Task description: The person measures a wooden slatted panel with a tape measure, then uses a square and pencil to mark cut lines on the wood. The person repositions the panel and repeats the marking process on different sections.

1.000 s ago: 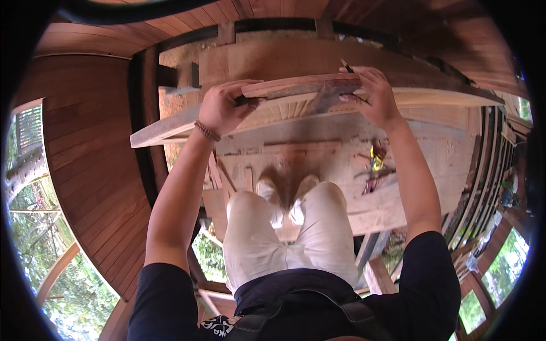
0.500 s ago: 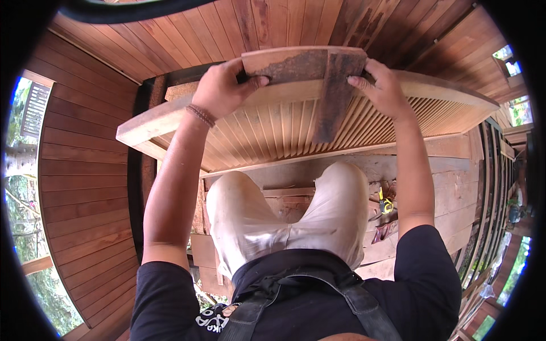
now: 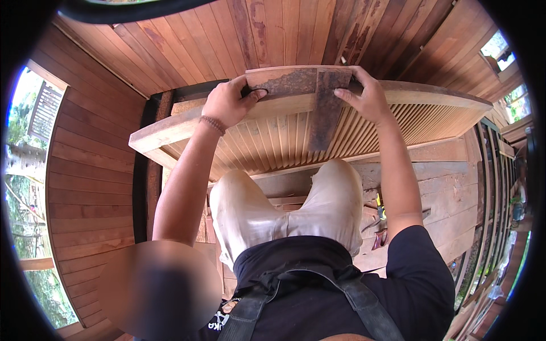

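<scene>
A T-shaped wooden piece (image 3: 284, 83), stained dark in patches, lies along the top edge of a large slatted wooden panel (image 3: 187, 124). Its short dark crosspiece (image 3: 325, 120) hangs down over the slats. My left hand (image 3: 232, 103) is closed on the piece's left end, thumb on the near face, a beaded bracelet at the wrist. At the other end my right hand (image 3: 368, 98) grips it, with the thumb on the near face by the crosspiece and fingers behind. The far-side fingers are partly hidden. The panel leans in front of my knees.
On the plank floor (image 3: 446, 196), right of my knees, are a yellow tape measure (image 3: 381, 206) and a dark red-handled tool (image 3: 380, 238). Plank walls (image 3: 91, 184) stand left and ahead. Slatted bars (image 3: 490, 187) run along the right. A blurred patch covers the lower left.
The hands and the wooden piece sit a little lower in the picture, and so does most of the panel. My right hand has shifted left along with the piece's right end. Both grips hold.
</scene>
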Demonstrator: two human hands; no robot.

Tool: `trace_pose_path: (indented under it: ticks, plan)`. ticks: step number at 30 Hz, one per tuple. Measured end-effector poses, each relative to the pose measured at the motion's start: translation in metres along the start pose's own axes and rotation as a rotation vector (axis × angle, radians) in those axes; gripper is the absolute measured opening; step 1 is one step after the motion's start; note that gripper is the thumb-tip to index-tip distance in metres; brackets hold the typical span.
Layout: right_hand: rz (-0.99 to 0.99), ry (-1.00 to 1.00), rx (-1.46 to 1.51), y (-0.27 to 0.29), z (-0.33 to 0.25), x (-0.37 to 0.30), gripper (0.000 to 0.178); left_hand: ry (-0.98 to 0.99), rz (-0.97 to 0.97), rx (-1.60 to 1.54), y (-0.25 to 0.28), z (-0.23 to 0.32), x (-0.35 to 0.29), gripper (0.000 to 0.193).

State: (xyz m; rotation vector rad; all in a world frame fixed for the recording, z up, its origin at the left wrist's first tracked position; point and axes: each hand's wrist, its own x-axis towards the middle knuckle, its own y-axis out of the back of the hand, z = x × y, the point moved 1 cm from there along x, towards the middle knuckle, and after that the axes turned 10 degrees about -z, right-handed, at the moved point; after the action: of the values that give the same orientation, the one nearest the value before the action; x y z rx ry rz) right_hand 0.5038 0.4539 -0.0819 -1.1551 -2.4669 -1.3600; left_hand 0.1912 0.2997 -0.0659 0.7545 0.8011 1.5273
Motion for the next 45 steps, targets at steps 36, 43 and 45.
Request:
trace_pose_path:
  ticks: [36, 43, 45]
  plan:
    - [0.487, 0.112, -0.141, -0.110, -0.054, -0.027, 0.013, 0.011, 0.027, 0.023, 0.000, 0.006, -0.003, 0.048]
    - [0.498, 0.130, -0.176, -0.113, -0.051, -0.027, 0.011, 0.016, 0.028, 0.047, 0.000, 0.008, -0.003, 0.048]
    - [0.499, 0.125, -0.181, -0.112, -0.053, -0.026, 0.011, 0.013, 0.025, 0.050, 0.001, 0.009, -0.003, 0.048]
